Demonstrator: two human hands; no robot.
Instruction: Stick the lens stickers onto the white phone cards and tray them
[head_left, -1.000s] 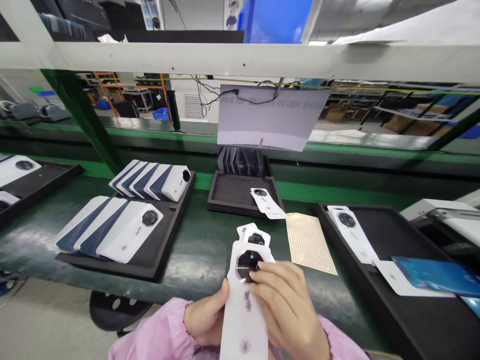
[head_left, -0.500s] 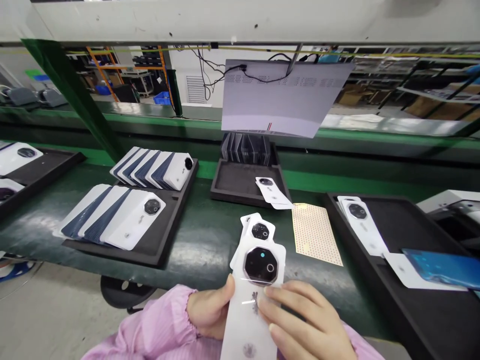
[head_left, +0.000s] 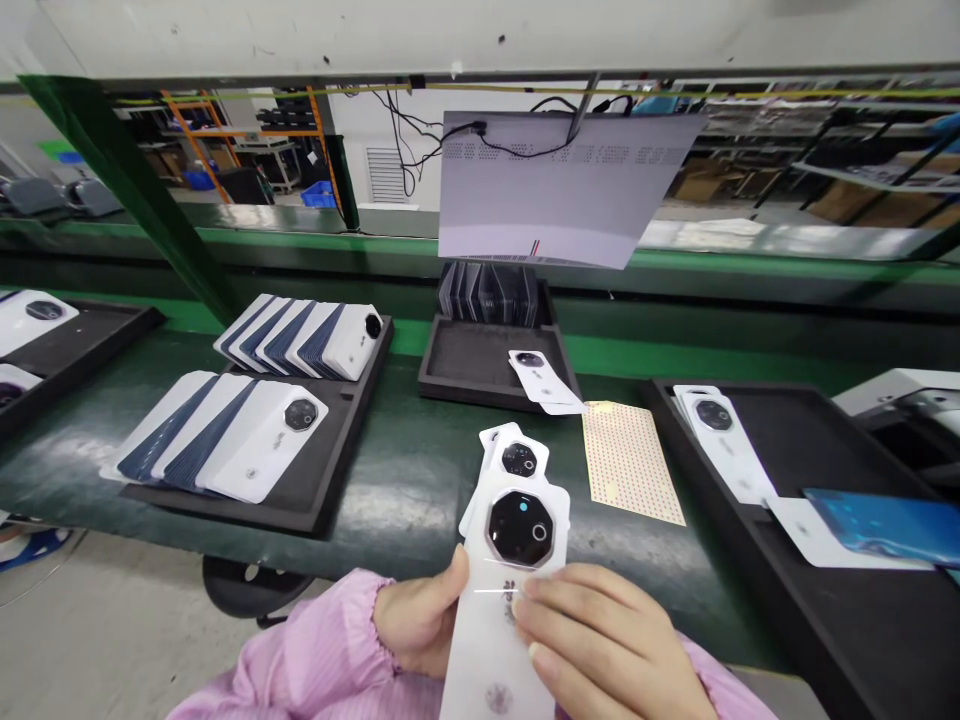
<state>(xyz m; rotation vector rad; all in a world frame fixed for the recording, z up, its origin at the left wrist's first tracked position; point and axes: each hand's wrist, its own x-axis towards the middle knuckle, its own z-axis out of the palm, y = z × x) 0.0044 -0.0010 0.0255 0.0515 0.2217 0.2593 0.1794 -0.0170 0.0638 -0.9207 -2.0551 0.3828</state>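
Note:
A white phone back cover [head_left: 487,620], with a dark octagonal camera area at its top, is held tilted over the near edge of the bench. My left hand [head_left: 424,615] is closed on its left edge, thumb along the side and the other fingers hidden behind. My right hand [head_left: 600,640] lies over the right side, fingertips pressed on the face beside a small dark print; its thumb is out of sight. Just beyond, partly covered by it, are more white covers [head_left: 517,440] overlapping on the green bench [head_left: 390,470].
Fanned white covers [head_left: 259,435] fill a black tray [head_left: 330,480] on the left. A rear tray [head_left: 465,355] carries dark pieces and white covers. Beside it lies a dotted yellowish sheet [head_left: 634,460]. The right tray [head_left: 795,430] bears covers and a blue-filmed piece [head_left: 885,525]. A monitor [head_left: 562,190] hangs above.
The view has shifted slightly. My right fingers have slid a little down and left on the cover's face; my left hand's hold looks the same.

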